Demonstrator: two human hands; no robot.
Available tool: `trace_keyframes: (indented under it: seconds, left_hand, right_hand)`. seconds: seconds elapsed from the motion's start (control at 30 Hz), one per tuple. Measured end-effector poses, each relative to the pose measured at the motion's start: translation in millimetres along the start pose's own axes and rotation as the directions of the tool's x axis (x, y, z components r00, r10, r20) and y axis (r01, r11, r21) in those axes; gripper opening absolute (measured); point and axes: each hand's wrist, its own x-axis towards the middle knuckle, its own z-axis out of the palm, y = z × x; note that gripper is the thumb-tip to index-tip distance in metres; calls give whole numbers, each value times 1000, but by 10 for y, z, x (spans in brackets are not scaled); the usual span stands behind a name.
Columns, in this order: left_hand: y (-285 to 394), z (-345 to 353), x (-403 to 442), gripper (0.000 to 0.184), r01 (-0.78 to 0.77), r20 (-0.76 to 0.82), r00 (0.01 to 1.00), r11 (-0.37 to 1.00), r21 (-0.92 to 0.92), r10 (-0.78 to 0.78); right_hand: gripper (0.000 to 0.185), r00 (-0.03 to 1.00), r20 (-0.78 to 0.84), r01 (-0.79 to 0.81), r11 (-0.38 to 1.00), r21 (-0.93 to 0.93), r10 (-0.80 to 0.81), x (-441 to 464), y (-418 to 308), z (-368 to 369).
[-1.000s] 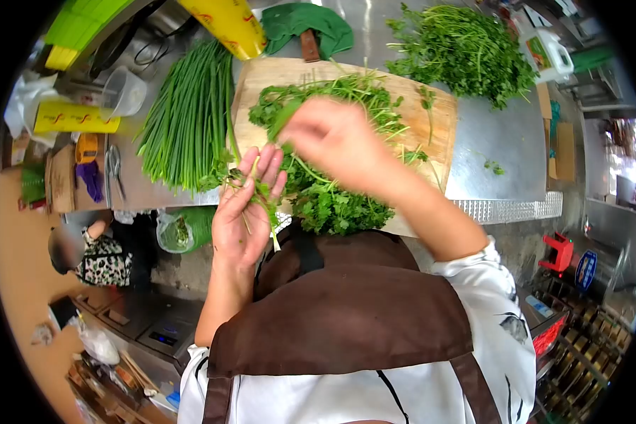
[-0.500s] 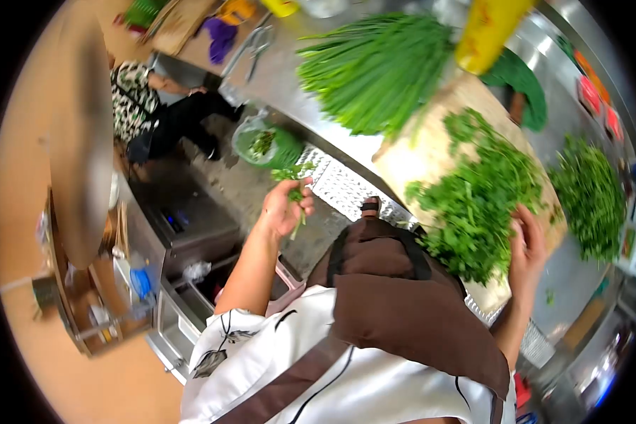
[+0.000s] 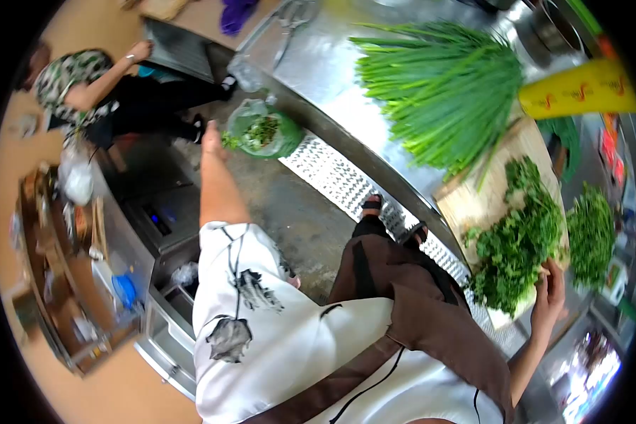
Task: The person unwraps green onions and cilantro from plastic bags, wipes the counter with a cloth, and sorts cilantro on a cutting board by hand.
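Observation:
My left hand reaches out at the rim of a green bin on the floor. A few cilantro sprigs show at its fingers, which are partly hidden and blurred. Loose greens lie in the bin, which has a clear plastic bag in it. My right hand has its fingers curled at the near right edge of a cilantro pile. The pile lies on a wooden cutting board on the steel counter.
Long green chives fan out beyond the board beside a yellow cylinder. More leafy greens lie to the right. A seated person is at the far left. A perforated white strip runs along the counter's base.
My left hand has moved away from my body to the bin with the sprigs. My right hand stays at the cilantro pile. The view has shifted, and the seated person's arm is higher.

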Motion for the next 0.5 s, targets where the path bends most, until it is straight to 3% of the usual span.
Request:
trace_keyframes:
  seconds: [0.03,0.07,0.1,0.13,0.17,0.2,0.23,0.3,0.37,0.5]
  left_hand:
    - [42,13,78,59,-152,-92,979,949,277,184]
    - [99,59,218,55,-280,-96,916,794,540,389]
    - [110,2,455,42,-381,177,793,247,891,583]
    - [122,-45,668,33,-200,427,568,-386,901,703]
    - [87,45,374,30,-506,282,591,74,860,756]
    - [51,128,77,31,-718,130,599,458,523,790]
    - [19,62,507,33,-846,114,478,421,326,871]
    - [-72,164,77,33,-959,82,162,137,247,983]
    - [-145,393,-895,33,-929,166,-25,-84,359,986]
    - [-304,850,-2314,24,-929,133,-359,-339,-152,924]
  right_hand:
    - [25,1000,-15,-19,999,-32,18,-58,-23,6]
    - [23,998,-53,-27,999,-39,25,-99,-89,34]
    - [22,994,-101,-43,998,-55,37,-126,-141,53]
    - [21,987,-137,-92,992,-83,80,-179,-75,23]
    - [20,978,-175,-137,985,-101,118,-230,43,-11]
    - [20,952,-254,-173,985,18,172,-253,130,7]
    - [19,924,-316,-178,973,150,218,-276,201,36]
    - [19,880,-357,-222,936,274,313,-391,273,-6]
    - [20,836,-381,-240,888,393,395,-540,376,-78]
    - [22,777,-355,-334,819,467,520,-917,715,2]
